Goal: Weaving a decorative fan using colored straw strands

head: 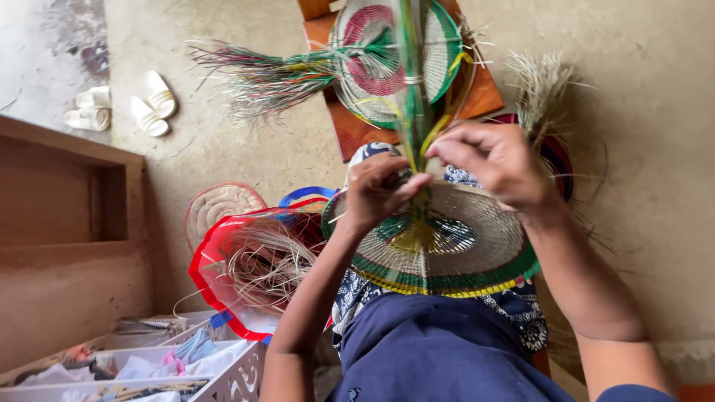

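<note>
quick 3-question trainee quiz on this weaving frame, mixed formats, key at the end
1. True or false: the left hand and right hand both pinch the bundle of green and yellow fibre strands above the round woven fan with green, yellow and red rim.
2. Multiple choice: the loose pale straw fibres lie in A) the red-rimmed bag, B) the white openwork plastic basket, C) the wooden stool.
3. Fill in: the white sandals lie on the bare ____ floor.

Key: 1 true; 2 A; 3 concrete
</note>
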